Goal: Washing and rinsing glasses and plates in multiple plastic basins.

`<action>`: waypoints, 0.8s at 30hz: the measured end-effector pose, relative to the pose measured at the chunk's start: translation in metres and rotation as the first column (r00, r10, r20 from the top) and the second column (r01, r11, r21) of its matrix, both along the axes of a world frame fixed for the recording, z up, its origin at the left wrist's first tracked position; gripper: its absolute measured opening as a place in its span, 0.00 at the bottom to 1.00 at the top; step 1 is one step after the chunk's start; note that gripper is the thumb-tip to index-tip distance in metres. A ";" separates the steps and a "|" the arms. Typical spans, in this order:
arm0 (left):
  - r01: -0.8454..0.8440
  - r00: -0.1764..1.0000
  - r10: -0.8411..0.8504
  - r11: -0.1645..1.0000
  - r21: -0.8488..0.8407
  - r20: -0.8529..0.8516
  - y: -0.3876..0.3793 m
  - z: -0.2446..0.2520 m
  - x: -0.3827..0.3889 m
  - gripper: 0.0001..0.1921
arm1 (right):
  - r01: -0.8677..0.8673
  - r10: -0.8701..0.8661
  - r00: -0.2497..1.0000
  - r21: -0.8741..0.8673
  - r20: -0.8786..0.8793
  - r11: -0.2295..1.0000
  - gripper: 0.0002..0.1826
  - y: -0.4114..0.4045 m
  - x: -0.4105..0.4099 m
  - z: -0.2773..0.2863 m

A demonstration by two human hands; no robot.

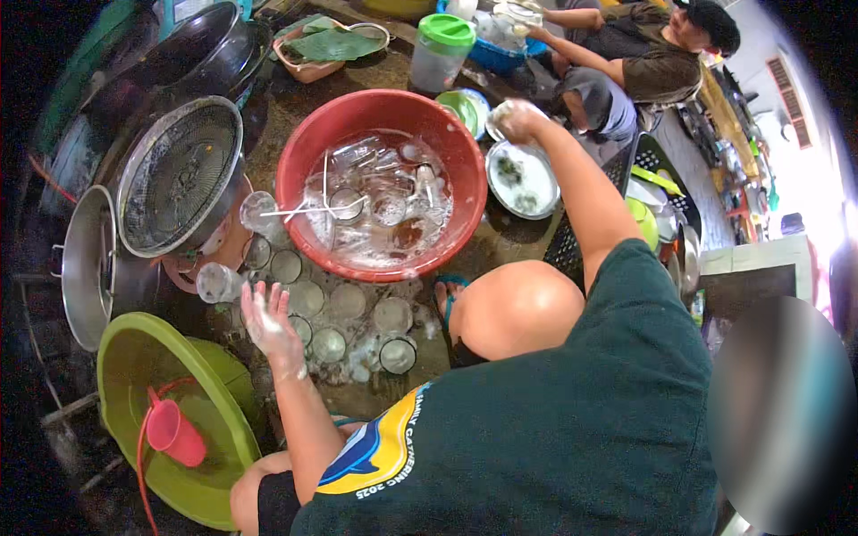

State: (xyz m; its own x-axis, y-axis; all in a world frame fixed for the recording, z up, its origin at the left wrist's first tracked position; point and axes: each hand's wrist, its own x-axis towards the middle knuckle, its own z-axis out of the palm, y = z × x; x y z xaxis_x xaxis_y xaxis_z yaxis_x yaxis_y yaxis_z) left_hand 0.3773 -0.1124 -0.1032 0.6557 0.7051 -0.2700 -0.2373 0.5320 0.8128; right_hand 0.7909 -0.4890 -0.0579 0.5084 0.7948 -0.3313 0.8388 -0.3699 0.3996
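My left hand [271, 331], wet with suds, is open with its fingers apart. Just beyond its fingertips is a clear glass [218, 283]; I cannot tell whether they touch. Several drinking glasses [347, 301] stand on the wet floor between my feet. My right hand [521, 122] is curled and soapy above a metal dish [523, 179] of suds with dark scrubbing pads; blur hides whether it holds anything. Between the hands sits a red plastic basin [382, 266] of soapy water with glasses and white straws [326, 181]. Another glass [258, 209] is at its left rim.
A green tub [244, 429] at lower left holds a pink dipper [175, 432] and a red hose [142, 445]. Large metal pans [181, 177] stand at left. A lidded container [440, 57] is beyond the basin. Another person [623, 57] works over a blue basin [499, 59].
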 end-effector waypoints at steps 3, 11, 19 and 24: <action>0.159 0.981 -0.121 0.949 0.271 -0.154 -0.018 0.018 0.001 0.23 | 0.378 -0.432 0.883 -0.270 -0.182 0.886 0.15 -0.030 -0.038 -0.087; 0.681 0.718 -0.423 0.262 0.684 -0.553 -0.089 -0.004 0.096 0.15 | 0.774 -0.821 0.564 -0.290 -0.085 0.562 0.26 -0.131 -0.037 -0.295; 0.859 0.322 0.245 -0.481 0.174 -0.914 -0.093 -0.086 0.151 0.18 | 0.743 -0.769 0.610 -0.200 -0.191 0.639 0.23 -0.122 -0.039 -0.294; 0.690 0.368 0.391 -0.723 -0.034 -0.844 -0.078 -0.121 0.161 0.10 | 0.766 -0.636 0.169 0.507 -0.753 -0.396 0.13 -0.077 -0.061 -0.243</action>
